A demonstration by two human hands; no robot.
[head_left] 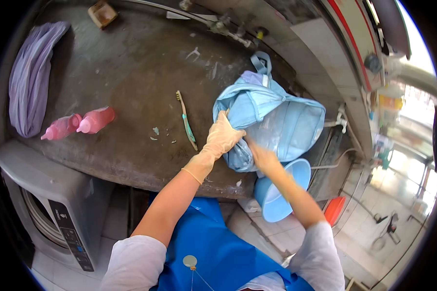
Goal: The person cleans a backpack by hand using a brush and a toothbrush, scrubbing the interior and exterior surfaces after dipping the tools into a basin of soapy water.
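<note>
A wet light blue backpack (277,121) lies on the dark stone counter (131,72), near its right end. My left hand (223,136), in a tan rubber glove, grips a fold of the backpack's fabric at its left side. My right hand (258,154), also gloved and blurred, presses on the bag's lower front. A light blue plastic scoop (281,194) hangs just below the counter edge under my right forearm; whether my hand holds it is unclear. A toothbrush (186,121) lies on the counter left of the bag.
Two pink bottles (80,123) lie on their sides at the counter's left. A lilac cloth (31,77) lies at the far left. A soap dish (102,13) and a tap (228,26) sit at the back. A washing machine (48,203) stands below left.
</note>
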